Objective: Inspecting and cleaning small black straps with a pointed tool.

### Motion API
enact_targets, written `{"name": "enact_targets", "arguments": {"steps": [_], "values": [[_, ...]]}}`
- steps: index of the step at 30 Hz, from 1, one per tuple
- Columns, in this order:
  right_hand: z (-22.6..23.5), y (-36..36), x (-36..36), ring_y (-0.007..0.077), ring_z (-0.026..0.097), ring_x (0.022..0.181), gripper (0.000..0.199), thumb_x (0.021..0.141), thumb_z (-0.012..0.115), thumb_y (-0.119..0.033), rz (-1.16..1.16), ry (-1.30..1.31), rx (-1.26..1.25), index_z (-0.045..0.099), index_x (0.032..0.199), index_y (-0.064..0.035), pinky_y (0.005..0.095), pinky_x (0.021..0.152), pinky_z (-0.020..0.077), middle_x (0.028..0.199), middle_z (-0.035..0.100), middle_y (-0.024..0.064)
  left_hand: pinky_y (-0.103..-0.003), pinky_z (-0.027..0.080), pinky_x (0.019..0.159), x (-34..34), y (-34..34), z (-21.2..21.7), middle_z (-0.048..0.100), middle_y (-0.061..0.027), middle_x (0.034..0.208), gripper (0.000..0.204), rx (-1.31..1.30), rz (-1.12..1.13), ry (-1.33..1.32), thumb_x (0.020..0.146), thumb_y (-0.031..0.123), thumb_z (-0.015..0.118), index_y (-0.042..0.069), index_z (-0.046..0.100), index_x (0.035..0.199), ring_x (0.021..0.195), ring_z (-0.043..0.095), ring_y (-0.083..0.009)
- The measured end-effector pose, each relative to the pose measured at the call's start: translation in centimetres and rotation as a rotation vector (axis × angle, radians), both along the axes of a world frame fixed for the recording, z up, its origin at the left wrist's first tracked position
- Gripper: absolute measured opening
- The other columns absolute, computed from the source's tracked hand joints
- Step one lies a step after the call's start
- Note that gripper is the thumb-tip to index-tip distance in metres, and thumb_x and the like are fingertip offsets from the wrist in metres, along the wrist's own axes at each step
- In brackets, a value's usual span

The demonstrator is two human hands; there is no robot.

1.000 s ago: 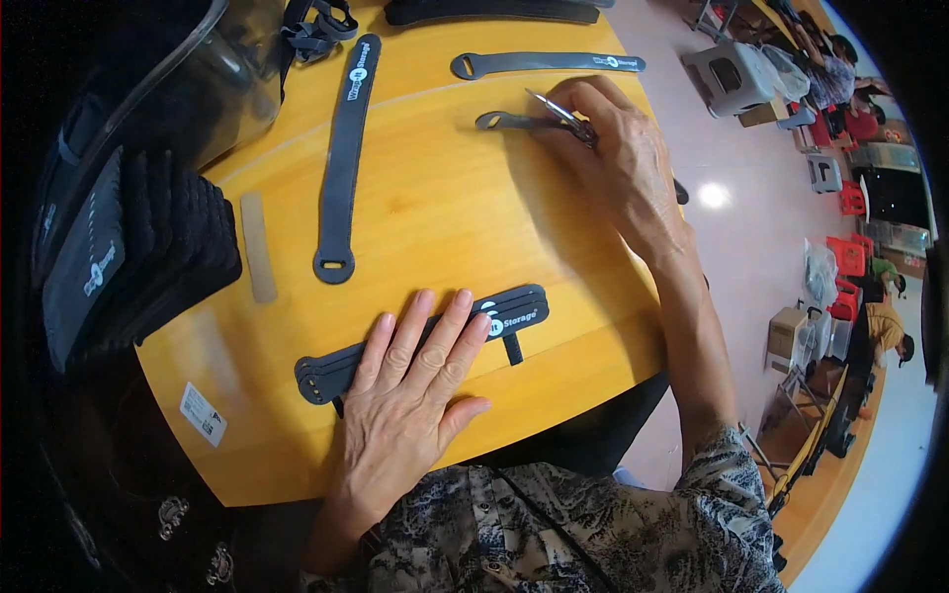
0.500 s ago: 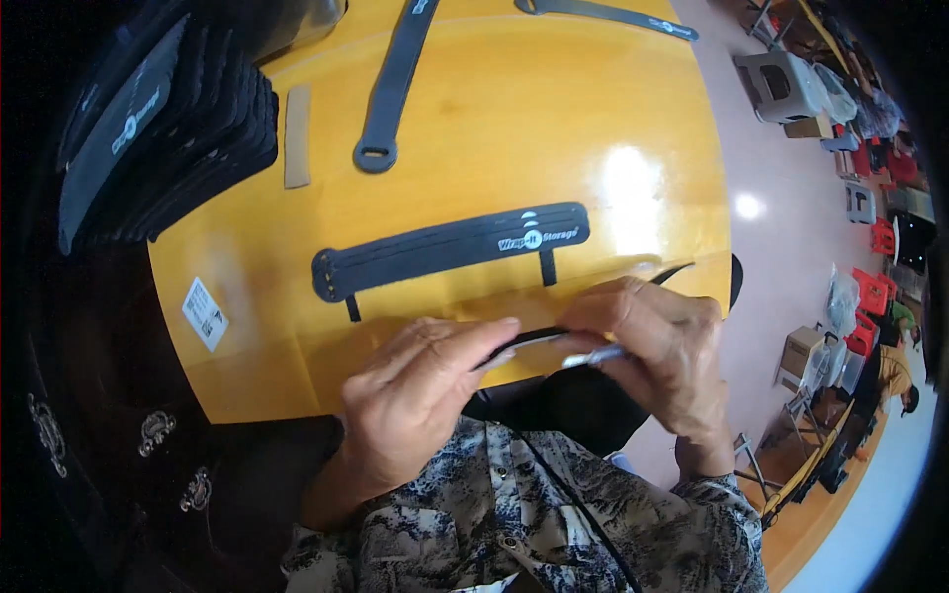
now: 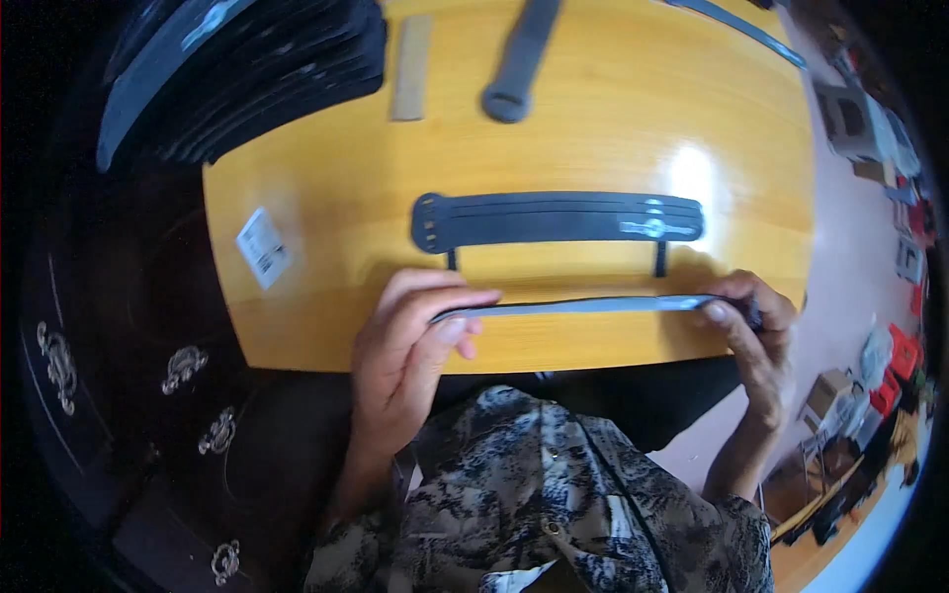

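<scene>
A thin dark strap [image 3: 583, 306], seen almost edge-on, runs straight between my two hands above the table's near edge. My left hand [image 3: 403, 346] pinches its left end between thumb and fingers. At the other end my right hand [image 3: 761, 341] is closed on the strap, with a dark bunched part partly hidden by the fingers. Just beyond lies a wide black storage strap [image 3: 544, 219] with white print and a row of holes at its left end. Two short black tabs stick out from its near side.
A stack of black straps [image 3: 287, 89] stands at the far left beside a tan strip [image 3: 411, 69]. Farther back are a grey strap [image 3: 519, 64] and another strap [image 3: 741, 30]. A white label [image 3: 262, 247] sits on the yellow table [image 3: 326, 326]. Dark ornate drawers [image 3: 138, 395] are at left.
My hands have moved well apart, and the strap that was short and curved between them is now drawn out straight. The whole view has shifted, so the table things appear farther right and up.
</scene>
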State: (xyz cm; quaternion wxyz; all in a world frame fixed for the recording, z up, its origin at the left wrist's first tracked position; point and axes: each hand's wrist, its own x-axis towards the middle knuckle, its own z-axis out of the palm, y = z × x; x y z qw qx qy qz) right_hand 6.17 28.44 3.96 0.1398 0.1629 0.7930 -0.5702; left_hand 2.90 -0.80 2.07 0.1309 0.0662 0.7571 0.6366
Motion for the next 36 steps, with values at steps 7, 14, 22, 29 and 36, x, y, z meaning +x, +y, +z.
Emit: {"name": "enact_targets", "arguments": {"steps": [7, 14, 22, 29, 36], "values": [[0.3, -1.0, -0.7, 0.0100, 0.057, 0.071, 0.014, 0.084, 0.066, -0.011, -0.056, -0.049, -0.051, 0.062, 0.087, 0.0014, 0.0223, 0.068, 0.0432, 0.077, 0.062, 0.0037, -0.021, 0.048, 0.056, 0.0, -1.1, 0.4, 0.060, -0.0081, 0.083, 0.018, 0.062, 0.199, -0.163, 0.080, -0.008, 0.062, -0.004, 0.064, 0.097, 0.065, 0.059, -0.0107], [-1.2, 0.0, -0.7, 0.0022, 0.046, 0.056, 0.018, 0.083, 0.068, -0.022, -0.087, 0.018, 0.031, 0.058, 0.084, -0.0072, 0.0160, 0.050, 0.0295, 0.068, 0.058, -0.0023, -0.023, 0.053, 0.064, -0.5, -2.2, -0.8, 0.062, -0.0100, 0.086, 0.019, 0.239, 0.191, -0.239, 0.082, -0.009, 0.060, -0.004, 0.062, 0.101, 0.070, 0.064, -0.0140], [-0.1, -0.9, -1.6, 0.0023, 0.040, 0.057, 0.020, 0.082, 0.070, -0.023, -0.195, -0.111, 0.051, 0.058, 0.082, -0.0062, 0.0175, 0.052, 0.0273, 0.067, 0.058, -0.0012, -0.021, 0.049, 0.062, -1.3, -1.5, -1.1, 0.062, -0.0070, 0.086, 0.021, -0.017, 0.238, -0.026, 0.081, -0.007, 0.063, -0.002, 0.063, 0.101, 0.066, 0.058, -0.0084], [-1.5, 0.1, -1.5, 0.0025, 0.039, 0.058, 0.023, 0.080, 0.071, -0.022, -0.140, 0.042, 0.058, 0.054, 0.077, -0.0079, 0.0176, 0.051, 0.0264, 0.067, 0.048, -0.0050, -0.019, 0.046, 0.054, -1.7, -0.4, -2.1, 0.062, -0.0052, 0.076, 0.019, -0.059, 0.378, 0.020, 0.078, -0.007, 0.067, -0.001, 0.061, 0.095, 0.061, 0.056, -0.0055], [-1.6, 0.2, -1.8, 0.0025, 0.039, 0.058, 0.024, 0.079, 0.072, -0.022, -0.181, -0.006, 0.059, 0.054, 0.074, -0.0079, 0.0173, 0.051, 0.0268, 0.066, 0.045, -0.0057, -0.018, 0.044, 0.051, -2.2, -0.2, -2.0, 0.061, -0.0049, 0.074, 0.019, -0.158, 0.365, 0.057, 0.077, -0.006, 0.068, 0.000, 0.060, 0.093, 0.060, 0.055, -0.0042]]}}
